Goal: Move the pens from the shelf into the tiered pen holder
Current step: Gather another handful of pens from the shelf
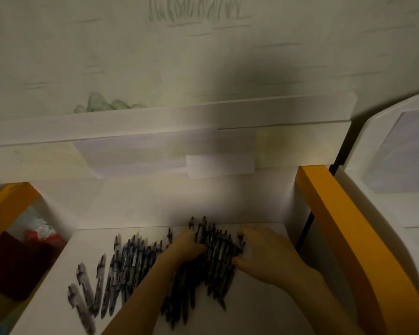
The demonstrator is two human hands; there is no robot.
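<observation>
Both hands, left (188,246) and right (264,252), squeezed a bundle of pens (218,250) between them on the white shelf (264,310); more pens lay loose leftward, tiered holder unseen, nothing moved yet.

Pale wallpaper (131,56) with faint green grass and bush drawings is filling the upper view. A white ledge (155,122) is running across below it. A yellow post (344,226) is slanting down on the right, another yellow post (3,204) on the left. A dark red box (17,262) is sitting low at left, red and white items (42,233) lying behind it.
</observation>
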